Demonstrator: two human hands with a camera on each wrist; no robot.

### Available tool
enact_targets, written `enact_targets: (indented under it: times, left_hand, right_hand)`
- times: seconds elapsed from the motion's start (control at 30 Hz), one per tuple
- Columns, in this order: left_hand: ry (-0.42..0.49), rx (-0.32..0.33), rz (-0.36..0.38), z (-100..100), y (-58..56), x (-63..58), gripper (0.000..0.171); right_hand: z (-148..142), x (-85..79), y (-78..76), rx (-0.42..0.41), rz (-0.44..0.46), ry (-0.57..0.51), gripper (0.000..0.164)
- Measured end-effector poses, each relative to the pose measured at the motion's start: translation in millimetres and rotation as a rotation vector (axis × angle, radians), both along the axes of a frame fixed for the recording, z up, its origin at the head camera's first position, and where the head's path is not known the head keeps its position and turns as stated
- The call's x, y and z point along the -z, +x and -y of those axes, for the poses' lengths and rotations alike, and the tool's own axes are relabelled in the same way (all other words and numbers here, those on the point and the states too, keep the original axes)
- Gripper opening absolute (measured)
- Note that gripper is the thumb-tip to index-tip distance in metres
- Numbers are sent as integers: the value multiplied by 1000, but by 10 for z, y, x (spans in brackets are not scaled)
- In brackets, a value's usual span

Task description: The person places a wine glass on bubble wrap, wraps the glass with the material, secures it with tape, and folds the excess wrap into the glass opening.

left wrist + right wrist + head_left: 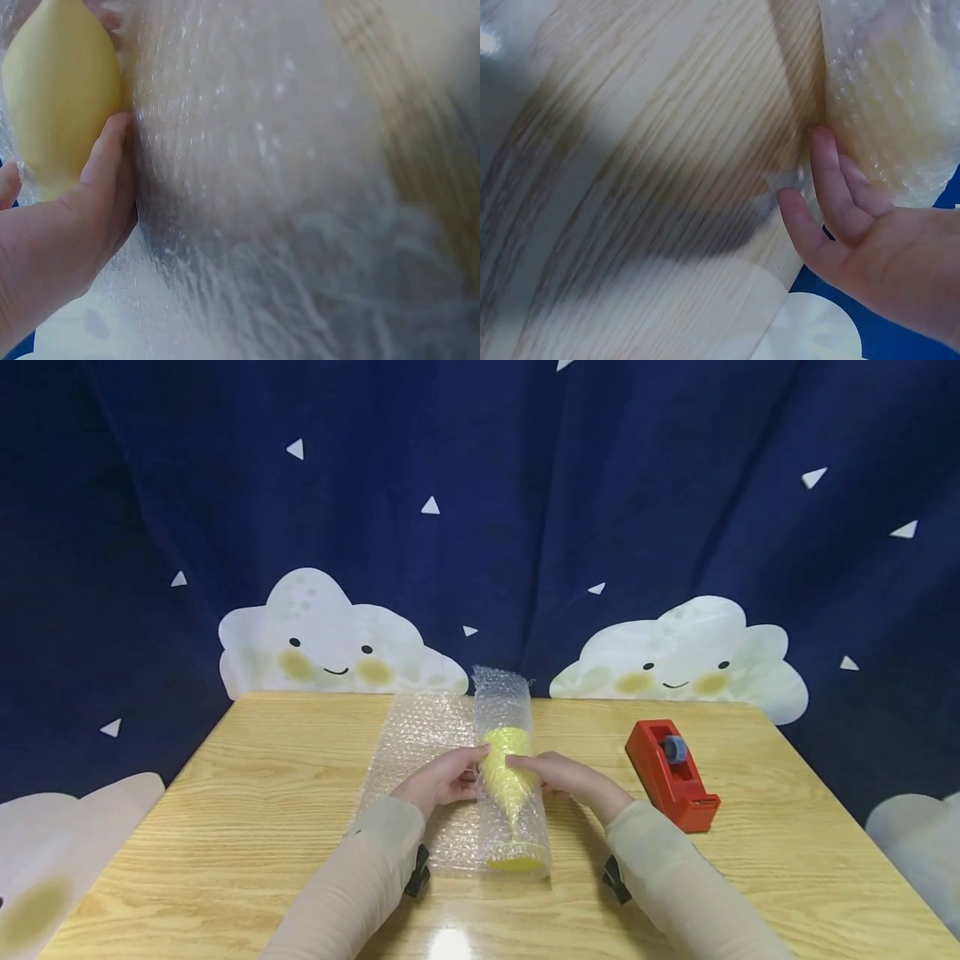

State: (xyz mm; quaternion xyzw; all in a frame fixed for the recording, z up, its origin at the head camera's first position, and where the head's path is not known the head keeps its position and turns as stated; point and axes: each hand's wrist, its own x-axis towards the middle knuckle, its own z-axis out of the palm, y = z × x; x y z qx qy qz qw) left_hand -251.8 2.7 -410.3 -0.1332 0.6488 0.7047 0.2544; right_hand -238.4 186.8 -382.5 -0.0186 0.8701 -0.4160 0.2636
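Observation:
A yellow goblet [508,787] lies on its side inside a roll of clear bubble wrap [501,695], its round foot toward the near edge of the table. My left hand [442,778] grips the roll from the left, thumb on top and fingers low along the side. From the right, my right hand [576,780] holds the same roll, thumb over the goblet's bowl. The right wrist view shows fingers [832,180] of that hand against the wrap near the tabletop. A flat length of the sheet [427,727] extends leftward from under the roll.
A red tape dispenser [667,777] with a roll of tape [674,749] stands to the right of the right hand. The wooden table [247,793] ends at a dark blue curtain [480,560] with cloud shapes.

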Motion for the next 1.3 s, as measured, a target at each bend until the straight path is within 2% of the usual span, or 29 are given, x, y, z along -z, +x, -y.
enact_targets:
  times: [0.07,0.17,0.3,0.37,0.47,0.53,0.57,0.7,0.83,0.9,0.97,1.03,1.1,1.2,1.3]
  left_hand:
    - [-3,10,3,2,1,-3,37]
    - [-30,33,6,11,3,-8,37]
    - [-141,32,-67,9,44,-63,36]
    - [-235,-12,-154,-8,78,-106,42]
    - [-435,-97,-318,-55,130,-174,51]
    - [-568,-137,-422,-88,150,-194,51]
    - [-634,-146,-469,-103,156,-198,46]
    - [-815,-126,-614,-130,186,-212,30]
    - [-933,-64,-715,-127,195,-221,20]
    - [-977,-32,-751,-118,196,-235,18]
    - [-979,7,-755,-105,190,-264,16]
    - [-954,34,-741,-94,186,-304,27]
    - [-922,63,-703,-90,183,-347,40]
    - [-923,111,-645,-98,186,-402,47]
    - [-961,150,-620,-117,191,-444,44]
  right_hand:
    - [6,3,2,8,-2,-2,64]
    - [28,21,0,23,-3,-11,64]
    - [59,39,4,38,-17,-28,55]
    - [67,41,7,37,-24,-24,48]
    - [68,47,4,29,-34,-5,42]
    - [64,50,0,30,-42,6,43]
    - [62,53,-3,31,-47,9,44]
    - [65,43,1,35,-71,28,46]
    - [92,23,15,30,-102,72,48]
    - [109,14,30,38,-119,87,56]
    - [126,1,44,36,-133,101,71]
    - [135,-9,53,31,-142,106,82]
    - [136,-11,56,23,-150,112,85]
    - [128,-2,47,13,-146,108,77]
    - [113,11,38,12,-126,76,55]
